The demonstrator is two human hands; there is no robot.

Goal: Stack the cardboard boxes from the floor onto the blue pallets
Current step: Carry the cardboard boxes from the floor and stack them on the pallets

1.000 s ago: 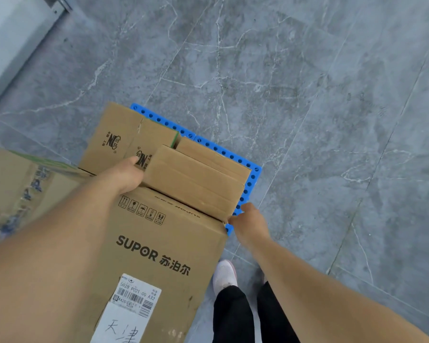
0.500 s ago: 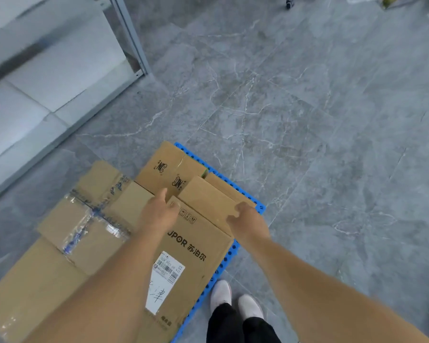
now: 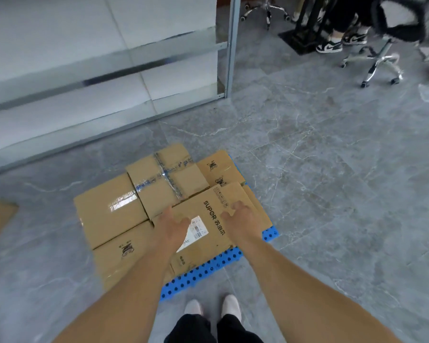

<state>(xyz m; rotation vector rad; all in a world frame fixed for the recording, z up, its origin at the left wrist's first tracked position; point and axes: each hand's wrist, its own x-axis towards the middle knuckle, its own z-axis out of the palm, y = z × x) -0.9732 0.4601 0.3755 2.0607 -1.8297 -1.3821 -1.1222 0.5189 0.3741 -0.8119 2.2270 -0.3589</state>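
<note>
Both hands spread flat on SUPOR box (image 3: pixel 208 219) | pallet (image 3: pixel 203 271) mostly hidden

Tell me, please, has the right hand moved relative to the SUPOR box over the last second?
Yes. The right hand has come back from the far right corner of the SUPOR box to over its top, beside the lettering.

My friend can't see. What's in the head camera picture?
Two bare hands, left hand and right hand, hover open over a brown cardboard box printed SUPOR. It sits among other brown cardboard boxes on a blue plastic pallet with holes, on a grey marble floor.
</note>
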